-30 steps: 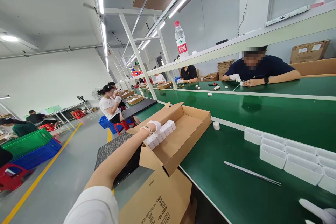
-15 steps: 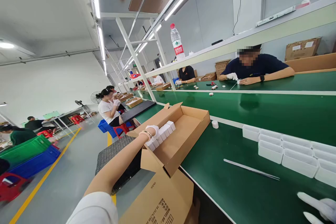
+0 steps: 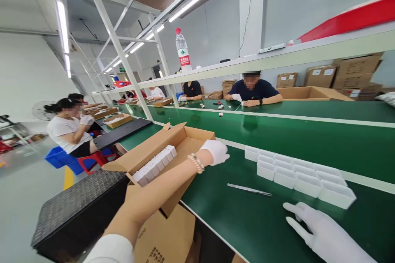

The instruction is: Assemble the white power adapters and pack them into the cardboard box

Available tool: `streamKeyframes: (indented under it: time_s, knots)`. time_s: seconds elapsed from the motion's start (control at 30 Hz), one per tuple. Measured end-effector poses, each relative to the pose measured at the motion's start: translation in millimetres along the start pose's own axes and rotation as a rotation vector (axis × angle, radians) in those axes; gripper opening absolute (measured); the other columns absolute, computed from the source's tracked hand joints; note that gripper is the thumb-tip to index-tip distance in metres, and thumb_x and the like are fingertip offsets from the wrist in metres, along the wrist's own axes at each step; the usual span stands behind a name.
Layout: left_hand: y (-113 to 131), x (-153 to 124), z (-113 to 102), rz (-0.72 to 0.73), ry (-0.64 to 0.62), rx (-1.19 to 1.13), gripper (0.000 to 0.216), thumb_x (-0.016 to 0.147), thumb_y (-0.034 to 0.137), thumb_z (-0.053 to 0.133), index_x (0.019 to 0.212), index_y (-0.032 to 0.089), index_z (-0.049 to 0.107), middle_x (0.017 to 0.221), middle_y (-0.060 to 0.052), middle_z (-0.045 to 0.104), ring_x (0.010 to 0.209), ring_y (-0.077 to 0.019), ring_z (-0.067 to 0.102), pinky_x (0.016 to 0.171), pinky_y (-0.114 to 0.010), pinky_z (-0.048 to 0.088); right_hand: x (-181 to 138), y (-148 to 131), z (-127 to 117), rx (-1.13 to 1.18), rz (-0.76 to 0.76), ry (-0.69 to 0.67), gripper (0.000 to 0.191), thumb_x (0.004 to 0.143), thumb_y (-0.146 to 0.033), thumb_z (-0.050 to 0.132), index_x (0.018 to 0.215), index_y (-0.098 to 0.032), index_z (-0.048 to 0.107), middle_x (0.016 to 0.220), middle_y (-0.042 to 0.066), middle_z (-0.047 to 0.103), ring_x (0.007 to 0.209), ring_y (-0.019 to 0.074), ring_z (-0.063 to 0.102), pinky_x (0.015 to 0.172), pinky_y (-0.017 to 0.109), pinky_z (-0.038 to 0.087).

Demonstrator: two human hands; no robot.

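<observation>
My left hand (image 3: 215,152), in a white glove with a beaded bracelet at the wrist, reaches over the right edge of an open cardboard box (image 3: 189,144). Its fingers look curled; what they hold, if anything, is hidden. A row of small white boxes (image 3: 159,163) stands inside the cardboard box. My right hand (image 3: 321,228), also gloved, hovers over the green table (image 3: 234,222) with thumb and forefinger apart and nothing visible between them. Metal tweezers (image 3: 249,190) lie between my hands. Several white open-topped containers (image 3: 308,184) stand in rows beyond my right hand.
A shelf (image 3: 234,65) with a water bottle (image 3: 183,51) crosses above the table. Across the table a person (image 3: 254,90) works with gloved hands; another person (image 3: 69,127) sits at the left. A black woven-topped case (image 3: 80,205) stands beside the cardboard box.
My left hand has moved right from the row of small white boxes to the table beside the cardboard box. The small white round piece there is now out of sight. The view has turned right.
</observation>
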State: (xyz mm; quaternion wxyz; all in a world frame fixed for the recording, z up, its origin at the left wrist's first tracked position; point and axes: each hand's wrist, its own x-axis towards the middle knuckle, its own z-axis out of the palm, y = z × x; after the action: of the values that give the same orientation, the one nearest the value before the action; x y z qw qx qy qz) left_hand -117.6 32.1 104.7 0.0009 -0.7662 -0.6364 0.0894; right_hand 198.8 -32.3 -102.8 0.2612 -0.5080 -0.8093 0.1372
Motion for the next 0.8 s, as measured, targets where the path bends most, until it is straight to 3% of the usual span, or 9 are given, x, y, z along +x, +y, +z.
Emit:
streamKeyframes:
  time_s: [0.1, 0.23, 0.43, 0.67, 0.73, 0.8]
  knots:
    - [42.3, 21.1, 16.2, 0.039, 0.042, -0.118, 0.031, 0.090, 0.035, 0.053, 0.112, 0.015, 0.057, 0.116, -0.010, 0.058, 0.103, -0.0203, 0.057, 0.090, -0.041, 0.048, 6.2, -10.1, -11.5, -0.048, 0.041, -0.150, 0.043, 0.086, -0.052, 0.041, 0.117, -0.032, 0.065, 0.118, 0.008, 0.067, 0.108, 0.0310, 0.062, 0.095, 0.047, 0.050]
    - [57.1, 17.3, 44.0, 0.024, 0.120, -0.266, 0.028, 0.091, 0.032, 0.051, 0.113, 0.018, 0.056, 0.118, -0.009, 0.057, 0.101, -0.0196, 0.058, 0.086, -0.040, 0.050, 12.3, -26.7, -29.2, -0.069, 0.110, -0.275, 0.047, 0.088, -0.051, 0.035, 0.121, -0.030, 0.062, 0.123, 0.008, 0.064, 0.113, 0.0300, 0.059, 0.100, 0.046, 0.045]
    - [19.8, 6.4, 75.8, -0.046, 0.209, -0.378, 0.023, 0.093, 0.032, 0.047, 0.111, 0.022, 0.058, 0.118, -0.009, 0.057, 0.098, -0.0170, 0.057, 0.085, -0.037, 0.051, 15.9, -31.1, -32.9, 0.023, 0.196, -0.312, 0.048, 0.085, -0.051, 0.038, 0.122, -0.032, 0.062, 0.126, 0.006, 0.062, 0.111, 0.0309, 0.061, 0.095, 0.044, 0.049]
    - [-22.4, 22.6, 94.6, -0.158, 0.204, -0.444, 0.029, 0.091, 0.034, 0.050, 0.116, 0.020, 0.056, 0.121, -0.009, 0.055, 0.104, -0.0204, 0.056, 0.088, -0.040, 0.049, 16.1, -25.2, -18.9, 0.064, 0.267, -0.338, 0.053, 0.080, -0.057, 0.043, 0.125, -0.034, 0.058, 0.130, 0.007, 0.059, 0.117, 0.0360, 0.055, 0.096, 0.051, 0.045]
    - [-25.7, 26.9, 103.1, -0.172, 0.191, -0.460, 0.028, 0.091, 0.033, 0.049, 0.116, 0.021, 0.056, 0.122, -0.009, 0.055, 0.104, -0.0198, 0.056, 0.088, -0.041, 0.049, 19.8, -28.0, -23.5, 0.087, 0.264, -0.359, 0.052, 0.081, -0.054, 0.044, 0.127, -0.034, 0.057, 0.119, 0.008, 0.065, 0.104, 0.0326, 0.064, 0.093, 0.048, 0.049]
    - [-27.0, 30.0, 110.1, -0.171, 0.180, -0.465, 0.025, 0.093, 0.033, 0.047, 0.113, 0.023, 0.057, 0.121, -0.009, 0.055, 0.101, -0.0179, 0.056, 0.088, -0.039, 0.050, 26.0, -31.5, -30.8, 0.117, 0.235, -0.392, 0.049, 0.084, -0.052, 0.042, 0.125, -0.031, 0.058, 0.094, 0.007, 0.071, 0.082, 0.0263, 0.068, 0.086, 0.043, 0.054]
